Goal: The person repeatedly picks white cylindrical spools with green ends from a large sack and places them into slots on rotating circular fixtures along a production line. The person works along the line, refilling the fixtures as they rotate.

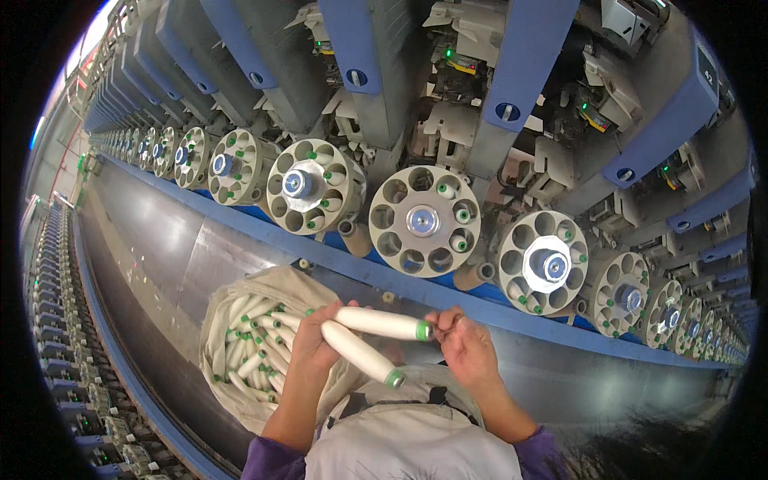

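Observation:
My left hand (pixel 318 336) is closed around two bobbins of white yarn with green ends. The upper bobbin (pixel 380 322) points right, almost level. Below it, the lower bobbin (pixel 356 352) slants down toward my body. My right hand (pixel 466 346) has its fingertips pinched together at the dark tip of the upper bobbin; anything as fine as a yarn end between them is too small to make out. To the left of my left hand, an open beige cloth sack (pixel 210 336) holds many similar bobbins (pixel 254 344).
Ahead runs a long row of winding machines with blue panels (pixel 352 48). Round magazines with pockets line their front, one straight ahead (pixel 424 188) with several bobbins in it. A blue rail (pixel 320 258) passes below them. Another machine row (pixel 68 360) stands at the far left.

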`<action>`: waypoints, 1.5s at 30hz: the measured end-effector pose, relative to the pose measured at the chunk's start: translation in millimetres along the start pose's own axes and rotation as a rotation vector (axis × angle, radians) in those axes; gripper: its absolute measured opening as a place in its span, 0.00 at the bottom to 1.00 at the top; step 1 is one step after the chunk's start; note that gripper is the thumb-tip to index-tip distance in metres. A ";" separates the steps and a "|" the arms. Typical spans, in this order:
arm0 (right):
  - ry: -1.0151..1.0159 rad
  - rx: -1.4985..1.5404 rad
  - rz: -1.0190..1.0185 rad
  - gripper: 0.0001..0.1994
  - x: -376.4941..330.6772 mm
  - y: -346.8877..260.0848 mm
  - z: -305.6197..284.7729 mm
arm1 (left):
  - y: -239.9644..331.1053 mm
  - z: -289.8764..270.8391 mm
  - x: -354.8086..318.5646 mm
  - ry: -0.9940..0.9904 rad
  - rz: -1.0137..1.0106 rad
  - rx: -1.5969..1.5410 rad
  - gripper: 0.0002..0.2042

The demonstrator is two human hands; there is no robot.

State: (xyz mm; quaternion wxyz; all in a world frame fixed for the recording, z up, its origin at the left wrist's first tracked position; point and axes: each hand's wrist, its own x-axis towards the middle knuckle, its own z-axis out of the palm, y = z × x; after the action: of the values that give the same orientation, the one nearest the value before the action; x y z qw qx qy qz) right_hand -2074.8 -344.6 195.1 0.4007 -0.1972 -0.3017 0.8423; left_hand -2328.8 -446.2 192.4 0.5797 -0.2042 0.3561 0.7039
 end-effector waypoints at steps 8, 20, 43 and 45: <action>-0.271 -0.325 -0.163 0.23 -3.7 -20.6 8.1 | 41.4 4.1 0.4 -0.108 0.142 0.152 0.12; -0.142 0.276 -0.202 0.20 14.9 -97.0 -88.2 | 16.6 37.3 -2.4 0.053 0.309 -0.036 0.10; 0.006 -0.698 0.027 0.19 -63.9 -90.5 -151.2 | -35.2 72.4 46.8 -0.005 0.323 0.076 0.21; 0.439 -0.771 0.020 0.15 -61.8 -127.6 -192.5 | -38.3 80.7 40.3 -0.046 0.345 0.108 0.22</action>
State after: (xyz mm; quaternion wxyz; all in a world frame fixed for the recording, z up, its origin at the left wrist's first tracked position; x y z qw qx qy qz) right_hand -1856.3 -262.9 143.2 0.3442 -0.5095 -0.4998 0.6100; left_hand -2291.7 -356.7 207.6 0.4683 -0.0924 0.4100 0.7772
